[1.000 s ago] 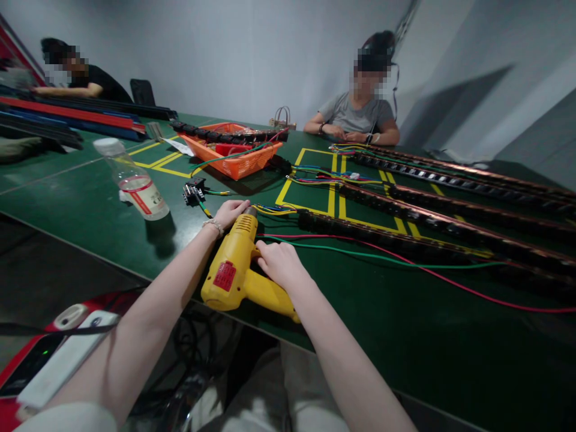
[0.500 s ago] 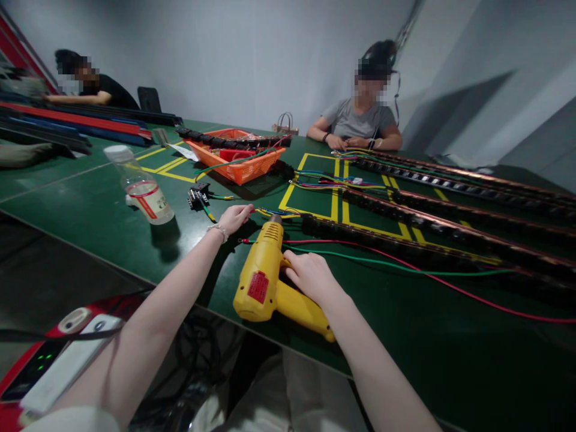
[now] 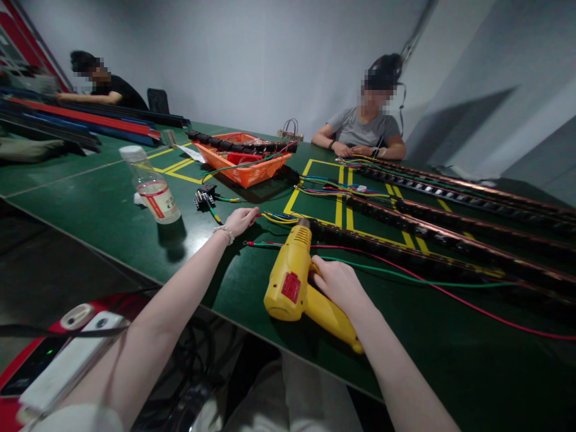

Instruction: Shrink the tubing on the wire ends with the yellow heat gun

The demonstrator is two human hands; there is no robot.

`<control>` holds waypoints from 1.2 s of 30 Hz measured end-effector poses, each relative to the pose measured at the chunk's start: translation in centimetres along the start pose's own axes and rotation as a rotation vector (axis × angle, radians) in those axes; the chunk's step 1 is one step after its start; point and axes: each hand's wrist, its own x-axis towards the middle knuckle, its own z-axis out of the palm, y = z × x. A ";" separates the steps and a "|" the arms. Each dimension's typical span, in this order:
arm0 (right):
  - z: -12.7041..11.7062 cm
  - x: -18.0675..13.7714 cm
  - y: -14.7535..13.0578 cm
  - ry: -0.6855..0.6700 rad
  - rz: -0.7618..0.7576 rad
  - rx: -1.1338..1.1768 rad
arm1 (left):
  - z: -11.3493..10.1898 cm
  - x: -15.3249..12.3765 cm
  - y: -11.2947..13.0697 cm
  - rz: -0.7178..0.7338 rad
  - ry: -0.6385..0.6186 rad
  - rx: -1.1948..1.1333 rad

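Note:
My right hand (image 3: 339,281) is closed around the handle of a yellow heat gun (image 3: 290,273), whose metal nozzle points away from me. Beyond the nozzle runs a bundle of coloured wires (image 3: 281,218), coming out of a long dark cable chain (image 3: 360,234). My left hand (image 3: 242,222) pinches the ends of these wires at the left; the fingers cover the tips. A red and a green wire (image 3: 279,245) with ring terminals lie on the table just in front of the bundle. Left of my left hand sits a small black connector (image 3: 206,197) with short green-yellow leads.
A clear bottle (image 3: 155,192) stands at the left on the green table (image 3: 103,222). Behind the wires is an orange basket (image 3: 252,174) holding a cable chain. More cable chains (image 3: 468,234) stretch to the right. One person (image 3: 366,132) sits opposite, another (image 3: 114,90) far left.
The heat gun has moved right along the wire bundle in my right hand, toward the cable chain. My left hand keeps its pinch on the wire ends. The view has shifted slightly.

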 end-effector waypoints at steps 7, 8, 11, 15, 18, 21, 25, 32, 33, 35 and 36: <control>0.6 0.9 -1.3 -0.004 -0.065 -0.001 | 0.1 0.1 -0.1 -0.043 0.024 0.041; 0.7 1.1 -1.7 0.003 -0.078 -0.003 | 0.1 0.1 -0.1 -0.039 0.027 0.047; 0.9 1.8 -3.0 0.027 -0.119 -0.006 | 0.0 0.1 0.0 -0.016 0.031 0.068; 1.0 2.9 -4.7 0.060 -0.153 -0.003 | -0.1 0.0 0.2 -0.011 0.035 0.096; 1.0 3.6 -5.9 0.080 -0.165 0.002 | -0.1 0.0 0.3 -0.009 0.049 0.111; 1.0 4.5 -7.1 0.096 -0.174 0.007 | -0.2 0.1 0.2 -0.013 0.052 0.067; 1.1 5.2 -8.1 0.120 -0.178 0.013 | -0.4 0.4 -0.1 -0.024 0.073 -0.046; 1.1 5.0 -8.2 0.137 -0.177 0.028 | -0.4 0.3 0.2 -0.030 0.077 -0.121; 1.1 4.8 -8.1 0.137 -0.177 0.028 | -0.4 0.2 0.3 -0.030 0.075 -0.120; 1.1 4.5 -7.9 0.137 -0.181 0.026 | -0.4 0.0 0.5 -0.029 0.066 -0.112; 1.1 4.3 -7.7 0.137 -0.184 0.025 | -0.4 -0.1 0.6 -0.029 0.063 -0.107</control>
